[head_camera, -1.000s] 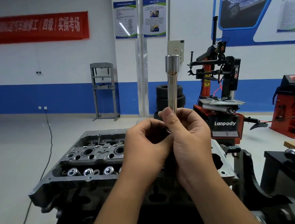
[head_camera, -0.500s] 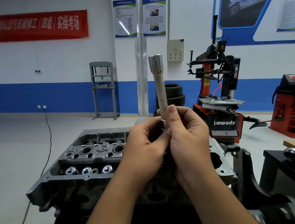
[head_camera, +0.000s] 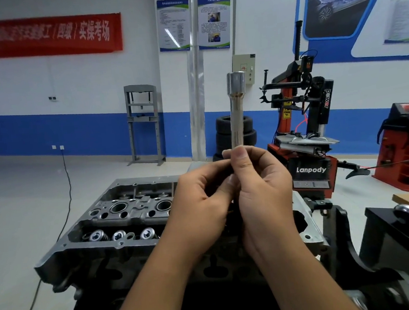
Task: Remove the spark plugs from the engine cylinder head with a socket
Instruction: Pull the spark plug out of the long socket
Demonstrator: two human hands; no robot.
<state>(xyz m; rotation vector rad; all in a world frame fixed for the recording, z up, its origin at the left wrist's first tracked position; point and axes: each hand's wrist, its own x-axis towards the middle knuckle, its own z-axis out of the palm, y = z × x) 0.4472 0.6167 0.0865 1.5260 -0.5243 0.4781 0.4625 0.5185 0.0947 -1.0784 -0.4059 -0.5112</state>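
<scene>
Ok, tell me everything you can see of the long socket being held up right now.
The spark plug socket is a long, slim tube of bright polished metal with a wider cylindrical head at its top end. It stands nearly upright, raised above the cylinder head. Its lower end is hidden between the left hand and the right hand, which both grip it. Whether a plug sits inside cannot be seen.
</scene>
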